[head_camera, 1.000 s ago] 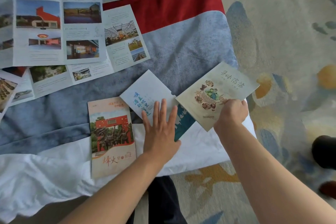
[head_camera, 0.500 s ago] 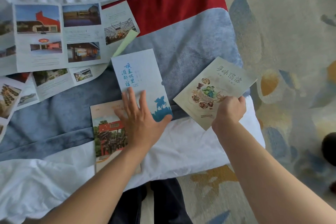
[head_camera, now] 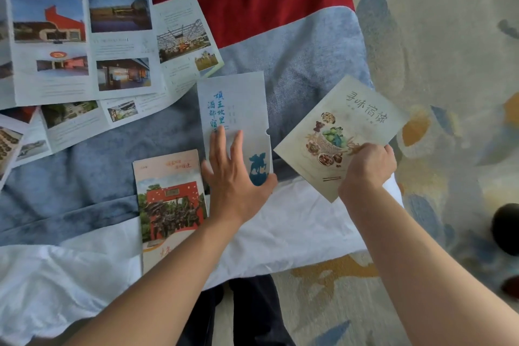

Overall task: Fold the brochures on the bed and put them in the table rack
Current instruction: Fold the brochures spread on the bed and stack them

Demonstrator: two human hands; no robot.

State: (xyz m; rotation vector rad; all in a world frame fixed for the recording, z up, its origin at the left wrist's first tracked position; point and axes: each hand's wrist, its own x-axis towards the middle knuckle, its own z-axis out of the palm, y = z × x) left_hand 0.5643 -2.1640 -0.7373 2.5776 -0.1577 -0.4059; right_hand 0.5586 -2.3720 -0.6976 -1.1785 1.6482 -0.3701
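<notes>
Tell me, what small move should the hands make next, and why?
Probably slide the pale blue brochure onto the red one. The left hand lies flat on it, both are folded, and the right hand holds the food brochure, so stacking them seems nearest.

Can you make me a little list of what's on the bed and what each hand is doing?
left hand: flat, fingers spread, pressing on the pale blue brochure
right hand: holding the food brochure by its lower edge
red gate brochure: folded, lying left of the left hand
unfolded brochures: spread open at the upper left
bed cover: blue-grey with a red band
table rack: not in view
</notes>
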